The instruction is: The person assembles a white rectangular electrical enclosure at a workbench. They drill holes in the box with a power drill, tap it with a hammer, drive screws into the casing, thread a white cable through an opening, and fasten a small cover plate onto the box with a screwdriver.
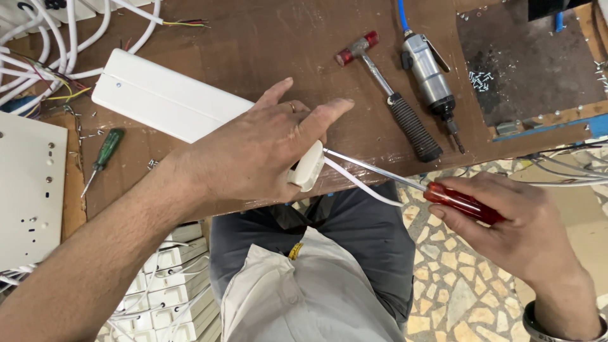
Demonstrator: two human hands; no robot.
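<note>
While the brown workbench [266, 38] fills the far half of the scene, a long white power-strip casing [158, 95] lies across it with its near end at the table edge, clasped under the left hand [259, 149]. The right hand [506, 218], nearer and to the right, grips a red-handled screwdriver [459, 201] whose shaft reaches the casing's end; a small green screwdriver [104, 152] lies at far left.

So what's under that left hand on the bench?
The left hand covers one end of a long white casing, whose rounded tip pokes out. A screwdriver in the right hand reaches in there. Where its tip touches is hidden.
</note>
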